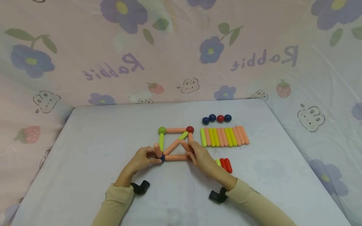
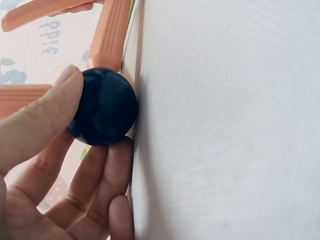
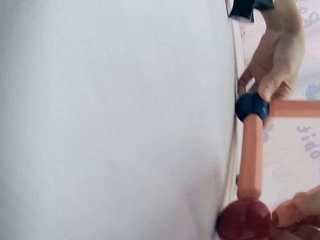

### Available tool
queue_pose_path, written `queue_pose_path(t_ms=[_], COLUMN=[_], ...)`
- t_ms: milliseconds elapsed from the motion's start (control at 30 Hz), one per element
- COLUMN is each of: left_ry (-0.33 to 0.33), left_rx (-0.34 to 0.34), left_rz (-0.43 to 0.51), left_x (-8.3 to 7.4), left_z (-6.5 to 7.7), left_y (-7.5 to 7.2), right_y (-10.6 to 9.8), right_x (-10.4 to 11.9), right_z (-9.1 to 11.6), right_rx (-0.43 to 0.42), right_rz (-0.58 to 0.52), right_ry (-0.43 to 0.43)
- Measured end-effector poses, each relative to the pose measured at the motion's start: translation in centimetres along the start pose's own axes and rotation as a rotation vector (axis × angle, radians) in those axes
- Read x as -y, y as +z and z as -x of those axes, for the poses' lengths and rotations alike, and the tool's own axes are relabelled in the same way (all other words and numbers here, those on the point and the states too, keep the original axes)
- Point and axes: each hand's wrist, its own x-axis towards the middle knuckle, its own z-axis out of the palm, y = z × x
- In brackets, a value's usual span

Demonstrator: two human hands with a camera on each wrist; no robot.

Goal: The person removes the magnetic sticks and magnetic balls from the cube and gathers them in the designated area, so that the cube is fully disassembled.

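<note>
My left hand (image 1: pixel 143 158) grips a dark blue ball (image 2: pixel 105 107) at the near left corner of a flat frame of sticks and balls. From this ball rises an orange stick (image 1: pixel 157 150). Another orange stick (image 1: pixel 176 157) runs right to a red ball (image 3: pixel 245 220), which the right hand hides in the head view. Beside that ball, my right hand (image 1: pixel 202 157) pinches a tilted orange stick (image 1: pixel 184 145); whether its lower end is seated is unclear. A green ball (image 1: pixel 162 130) and another red ball (image 1: pixel 190 129) form the far corners. An orange-and-green diagonal (image 1: pixel 172 147) crosses the frame.
Right of the frame lies a row of orange, yellow and green sticks (image 1: pixel 224 137). Several blue and red balls (image 1: pixel 220 118) sit behind it. Short red and green sticks (image 1: pixel 226 165) lie near the right forearm. A patterned cloth (image 1: pixel 169 62) hangs behind the white table (image 1: pixel 113 125).
</note>
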Motion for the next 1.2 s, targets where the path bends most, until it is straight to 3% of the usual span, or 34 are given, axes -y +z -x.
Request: queue_pose_path(t_ms=[233,367,600,867,1200], left_ry=[-0.005,-0.005,-0.009,-0.006,0.008], left_rx=[0.013,0.011,0.027,0.05,0.061], left_rz=[-0.008,-0.015,-0.013,0.034,0.041], left_x=[0.0,0.0,-0.3,0.0,0.0], left_z=[0.0,0.0,0.1,0.1,0.1], left_y=[-0.1,-0.1,-0.1,-0.4,-0.4], right_y=[-1.8,-3.5,-6.8,-10.5,-13.3], right_x=[-0.4,-1.6,-5.5,-10.6,-15.1], right_z=[-0.2,-0.1,0.4,1.6,3.1], right_rx=[-0.122,-0.148,-0.18,-0.187,-0.176], right_rz=[-0.107,-0.127,-0.118,-0.08,0.003], right_ry=[0.026,0.047,0.237,0.383,0.568])
